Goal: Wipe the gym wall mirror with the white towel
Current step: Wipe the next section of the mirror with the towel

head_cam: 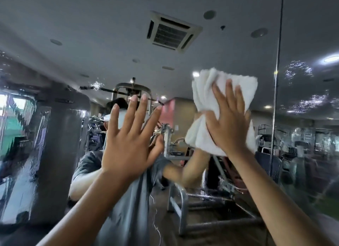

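The gym wall mirror fills the whole view and reflects the ceiling, gym machines and a person. A bunched white towel lies flat against the glass right of centre. My right hand presses on the towel with its fingers straight and spread. Left of it, my left hand is raised with fingers straight and spread, palm toward the glass; actual contact cannot be told. Wet streaks show on the mirror's left part, and clusters of droplets sit at the upper right.
A vertical seam between mirror panels runs down just right of the towel. The reflection shows a ceiling air-conditioning vent, weight machines and a bench frame behind me.
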The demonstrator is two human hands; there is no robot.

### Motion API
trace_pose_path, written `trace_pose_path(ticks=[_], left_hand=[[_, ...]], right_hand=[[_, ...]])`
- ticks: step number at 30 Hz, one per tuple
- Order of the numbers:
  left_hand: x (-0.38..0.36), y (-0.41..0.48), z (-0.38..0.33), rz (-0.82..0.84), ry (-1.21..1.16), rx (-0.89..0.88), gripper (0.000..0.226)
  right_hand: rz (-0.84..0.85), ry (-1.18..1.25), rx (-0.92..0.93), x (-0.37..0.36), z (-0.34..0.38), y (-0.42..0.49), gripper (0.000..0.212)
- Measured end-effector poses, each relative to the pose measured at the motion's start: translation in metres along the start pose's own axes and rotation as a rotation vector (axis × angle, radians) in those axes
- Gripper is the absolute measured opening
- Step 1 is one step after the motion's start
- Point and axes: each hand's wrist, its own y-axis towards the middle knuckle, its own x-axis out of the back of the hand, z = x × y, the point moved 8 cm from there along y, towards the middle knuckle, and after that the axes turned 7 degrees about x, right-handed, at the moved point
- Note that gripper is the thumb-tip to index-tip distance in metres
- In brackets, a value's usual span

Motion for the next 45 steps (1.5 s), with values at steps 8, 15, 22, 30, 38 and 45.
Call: trace_pose_path(ticks=[8, 15, 22, 30, 38, 45], left_hand=[[0.005, 0.002, 0.005, -0.041, -0.034, 0.015, 0.061], [0.006, 0.003, 0.003, -0.046, -0.023, 0.013, 0.062], [0.006, -0.001, 0.01, -0.018, -0.055, 0.056, 0.072], [0.004, -0.01, 0.003, 0.03, -0.02, 0.024, 0.074], [0.008, -0.014, 0.009, -0.02, -0.081, -0.012, 0.072], [0.003, -0.044, -0.006, 0.058, -0.055, 0.017, 0.077]], right_hand=[[0.103, -0.057, 0.35, -0.014, 0.039, -0.062, 0.072], [0.009, -0.053, -0.034, -0.001, 0.009, 0.027, 0.071], [0.126, -0.078, 0.439, -0.017, 0.054, -0.08, 0.075], [-0.011, -0.007, -0.114, -0.003, 0.009, -0.017, 0.071], [0.164, -0.074, 0.424, -0.014, 0.04, -0.108, 0.076], [-0.015, -0.017, -0.124, -0.007, 0.024, -0.041, 0.072]])
